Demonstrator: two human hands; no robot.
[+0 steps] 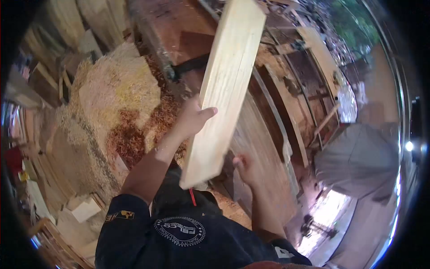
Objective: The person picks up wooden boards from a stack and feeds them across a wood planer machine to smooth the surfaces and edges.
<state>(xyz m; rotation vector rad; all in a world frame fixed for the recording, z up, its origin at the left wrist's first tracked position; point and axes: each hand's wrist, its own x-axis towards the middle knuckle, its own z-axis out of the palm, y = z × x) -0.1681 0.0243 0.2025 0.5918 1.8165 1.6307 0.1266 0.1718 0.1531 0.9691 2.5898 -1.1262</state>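
A long pale wooden board (228,76) is held up at a slant in front of my body, its far end near the top of the view. My left hand (196,117) grips its left edge, with the thumb on the face and the other fingers hidden behind it. Just right of the board's lower end is my right hand (245,168), blurred and apart from the board. Its thumb side shows, but the rest of the fingers cannot be made out. Below both hands lies a long brown wooden surface (264,152).
A large heap of wood shavings (121,85) lies at the left. Boards (67,22) stand at the upper left. Dark bars and more planks (320,58) fill the right side. A grey cover (358,161) drapes something at the far right.
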